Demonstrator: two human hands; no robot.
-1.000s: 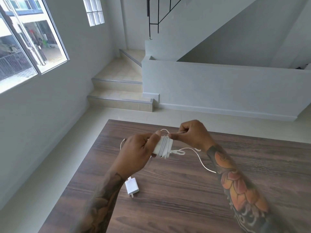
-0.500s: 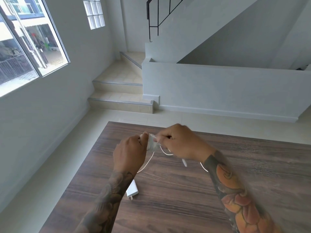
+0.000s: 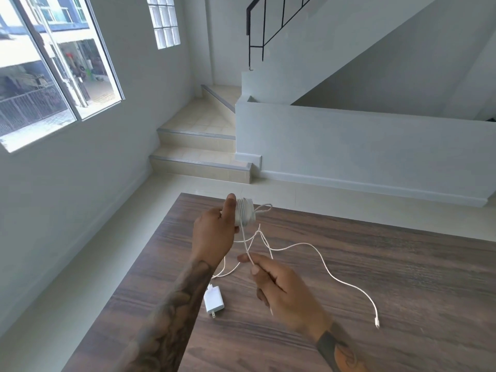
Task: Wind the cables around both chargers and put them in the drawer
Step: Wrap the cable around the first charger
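White charger being clamped in left hand above desk; right hand pinching cable. Second charger lying on desk under left forearm. Risk: slack cable loosening, wraps slipping off.

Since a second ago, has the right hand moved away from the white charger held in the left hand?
Yes. The right hand dropped toward the near edge of the wooden table, away from the charger.

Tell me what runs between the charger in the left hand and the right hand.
In the head view, a white cable stretches from the wound charger in the left hand down to the right hand, which pinches it.
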